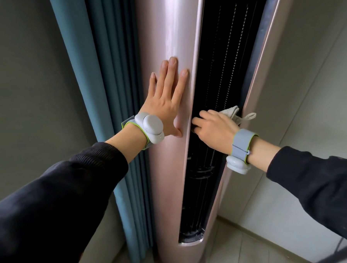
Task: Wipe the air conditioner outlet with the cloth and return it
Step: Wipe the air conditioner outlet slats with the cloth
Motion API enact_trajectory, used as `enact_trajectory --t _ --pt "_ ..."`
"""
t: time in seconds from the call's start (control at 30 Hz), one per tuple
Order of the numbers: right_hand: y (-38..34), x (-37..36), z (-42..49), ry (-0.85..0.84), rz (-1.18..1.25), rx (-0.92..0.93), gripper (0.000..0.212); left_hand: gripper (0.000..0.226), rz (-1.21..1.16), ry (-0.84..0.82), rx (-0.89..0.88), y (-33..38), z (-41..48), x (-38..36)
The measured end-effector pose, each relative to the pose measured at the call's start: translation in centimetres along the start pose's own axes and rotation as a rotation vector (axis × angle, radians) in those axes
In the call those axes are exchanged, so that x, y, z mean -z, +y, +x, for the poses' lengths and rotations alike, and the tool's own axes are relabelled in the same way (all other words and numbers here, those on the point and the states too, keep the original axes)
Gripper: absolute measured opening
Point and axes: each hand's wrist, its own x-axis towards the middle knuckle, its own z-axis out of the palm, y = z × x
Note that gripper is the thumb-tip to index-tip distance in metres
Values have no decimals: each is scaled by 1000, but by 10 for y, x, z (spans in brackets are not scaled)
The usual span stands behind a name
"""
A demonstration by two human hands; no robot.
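- Pale cloth [235,114], bunched in the person's right hand [214,127], sits inside the dark vertical outlet [216,89] of a tall pink air conditioner [170,41], about halfway up the slot and against its right edge.
- The right grip is curled closed around the cloth, fingers reaching into the slot; a loose strip of fabric trails out to the right, over the pink trim.
- The left hand [166,95] lies flat and fully spread on the glossy front panel, holding nothing, seemingly bracing against the cabinet.
- The cloth looks light, soft and limp; it should fold around slats and edges readily, and is best held wadded in the palm so its loose tail does not snag inside.
- The glossy panel looks smooth and likely slippery under a flat palm.
- Grey bands with white modules [151,127] wrap both wrists; dark sleeves [71,187] cover the forearms.
- A blue curtain [97,75] hangs just left of the unit; pale wall panels stand at right.
- The outlet's interior is nearly black: thin vertical rods show, but louvres, dust and the right fingertips cannot be made out.
- The top of the unit is cut off, and where the cloth belongs is not in view.
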Motion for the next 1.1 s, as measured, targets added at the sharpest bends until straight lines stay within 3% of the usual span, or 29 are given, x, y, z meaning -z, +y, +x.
enact_trajectory --t 0.9,1.0,1.1 --pt "-24 -20 -18 -48 69 79 15 161 -15 23 -26 -3 -1 -1" --pt "-28 -25 -16 -23 63 54 27 162 -17 37 -30 -5 -1 -2" --pt "-34 -23 -16 -75 57 91 17 162 -20 43 -35 -5 -1 -3"
